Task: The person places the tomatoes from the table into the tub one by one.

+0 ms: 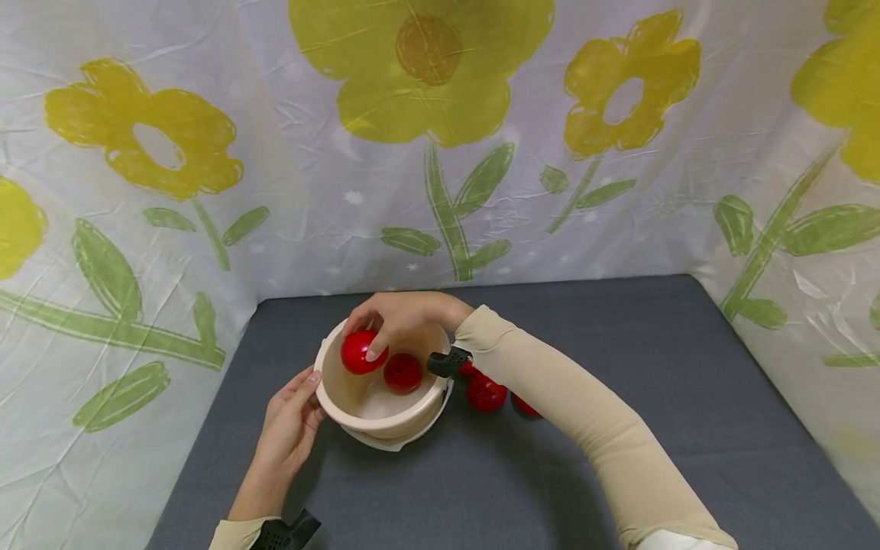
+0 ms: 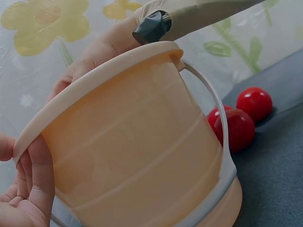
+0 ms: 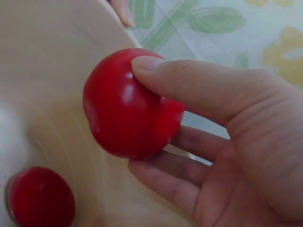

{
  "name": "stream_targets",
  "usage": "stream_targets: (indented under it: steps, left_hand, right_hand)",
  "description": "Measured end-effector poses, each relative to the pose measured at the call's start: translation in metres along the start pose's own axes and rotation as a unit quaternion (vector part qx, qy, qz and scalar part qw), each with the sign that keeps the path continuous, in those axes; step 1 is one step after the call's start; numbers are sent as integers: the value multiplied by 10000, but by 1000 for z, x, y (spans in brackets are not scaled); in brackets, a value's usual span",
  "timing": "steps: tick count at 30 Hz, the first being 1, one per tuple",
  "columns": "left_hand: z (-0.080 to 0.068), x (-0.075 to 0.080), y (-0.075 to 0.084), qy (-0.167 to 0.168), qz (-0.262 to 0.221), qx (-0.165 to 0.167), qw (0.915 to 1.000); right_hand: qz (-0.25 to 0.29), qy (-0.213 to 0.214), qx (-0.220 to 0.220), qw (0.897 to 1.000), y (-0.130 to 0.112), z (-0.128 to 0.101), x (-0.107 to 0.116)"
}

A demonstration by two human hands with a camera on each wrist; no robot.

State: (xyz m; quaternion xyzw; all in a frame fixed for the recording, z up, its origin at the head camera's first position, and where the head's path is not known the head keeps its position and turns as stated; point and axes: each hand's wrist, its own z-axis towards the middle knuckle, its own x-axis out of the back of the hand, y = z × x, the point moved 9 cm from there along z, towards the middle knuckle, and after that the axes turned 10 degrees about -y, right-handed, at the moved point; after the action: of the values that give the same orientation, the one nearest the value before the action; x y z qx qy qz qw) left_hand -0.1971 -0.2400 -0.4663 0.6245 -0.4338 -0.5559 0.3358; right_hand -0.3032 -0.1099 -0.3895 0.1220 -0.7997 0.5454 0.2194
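Red ball (image 3: 130, 104) in my right hand (image 1: 399, 321), pinched between thumb and fingers; the grip is clenched around it, thumb across the top, fingers cupped beneath. In the head view it sits just left of centre, held over the open mouth of the cream bucket (image 1: 330, 397), against the near-left part of the inner wall and just below the rim. The ball is round, so no long axis to line up; what matters is that it lies inside the rim line with the bucket floor straight beneath it.

A second red ball (image 1: 403, 373) already rests on the bucket floor, just right of the held one and apart from it.

Right hand reaches in from the right of the frame, wrist bent down over the far rim, beige sleeve (image 1: 591, 428) running back to the lower right. It is the only hand on the ball.

Left hand (image 1: 292, 428) at lower left: fingers fairly straight, laid flat against the bucket's outer wall, thumb tip at the rim. It steadies, not grasping.

More red balls (image 1: 486, 393) lie on the grey bench (image 1: 687, 428) just right of the bucket, partly hidden by my forearm. Flowered sheet (image 1: 206, 153) behind.
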Motion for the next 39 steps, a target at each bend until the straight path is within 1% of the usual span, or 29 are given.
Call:
stream_targets:
  steps: [3, 5, 7, 9, 10, 11, 14, 16, 21, 22, 26, 31, 33, 39]
  left_hand:
    - [0, 0, 0, -6, -1, 29, 10000]
    - [0, -1, 0, -11, 5, 45, 10000]
    - [-1, -1, 0, -24, -3, 45, 10000]
    - [-1, -1, 1, -40, -19, 16, 10000]
    - [-1, -1, 1, -49, -32, 2, 10000]
    - [-1, -1, 1, -58, -43, -9, 10000]
    - [-1, -1, 1, -99, -34, -40, 9999]
    - [-1, -2, 1, -132, -19, -52, 9999]
    - [-1, -1, 0, -130, 29, -47, 9999]
    - [-1, -1, 0, -119, 33, -44, 9999]
    - [-1, -1, 1, -93, 14, -64, 9999]
    - [0, -1, 1, -117, -22, -94, 9999]
    - [0, -1, 1, -121, -15, -84, 9999]
    - [0, -1, 0, -136, 14, -75, 9999]
  right_hand:
    - [355, -50, -84, 9993, 3, 2, -6]
    - [1072, -181, -90, 9940, 5, 4, -13]
    - [1786, -290, -103, 9834, 7, 5, -20]
    - [2405, -370, -153, 9698, 9, 6, -27]
    - [2652, -392, -196, 9632, 11, 7, -30]
    - [2704, -379, -235, 9617, 12, 8, -32]
    - [2702, -290, -339, 9618, 19, 11, -35]
    - [2551, -248, -421, 9657, 28, 16, -36]
    - [2066, -196, -409, 9774, 34, 22, -33]
    - [2034, -197, -371, 9782, 30, 20, -33]
    - [1741, -175, -322, 9840, 29, 22, -31]
    - [1270, -249, -225, 9913, 26, 25, -31]
    - [1195, -252, -204, 9923, 26, 26, -32]
    - [1256, -208, -263, 9915, 29, 27, -34]
